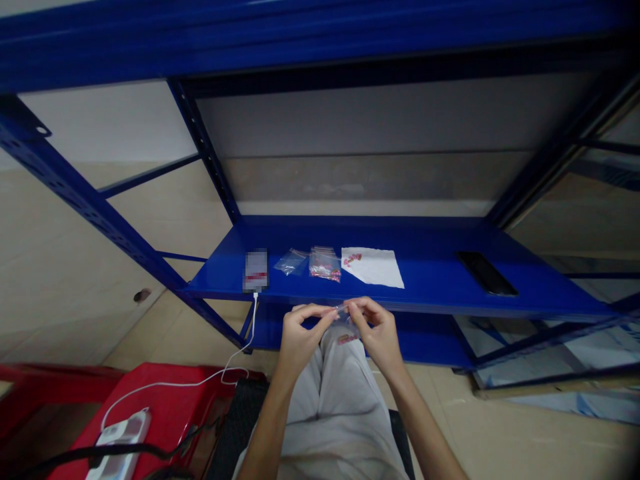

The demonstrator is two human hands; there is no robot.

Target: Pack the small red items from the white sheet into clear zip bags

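Between my two hands hangs a small clear zip bag (345, 328) with a few small pink-red pieces at its bottom. My left hand (306, 328) pinches the bag's top edge at one end with thumb and forefinger. The other end of that edge is pinched by my right hand (375, 327). Ahead on the blue shelf (430, 273) lies a stack of filled zip bags (325, 264) with pink-red contents. Left of the stack are clear bags (291, 262) that look empty. A white sheet (377, 268) to the right bears a small cluster of pink-red pieces (353, 259).
A phone (256, 270) with a lit screen sits on the shelf's left, plugged into a white cable (253, 320). Farther right lies a dark phone-like slab (486, 273). A white power strip (120, 443) rests on a red stool (155, 390) at lower left. Blue posts frame the shelf.
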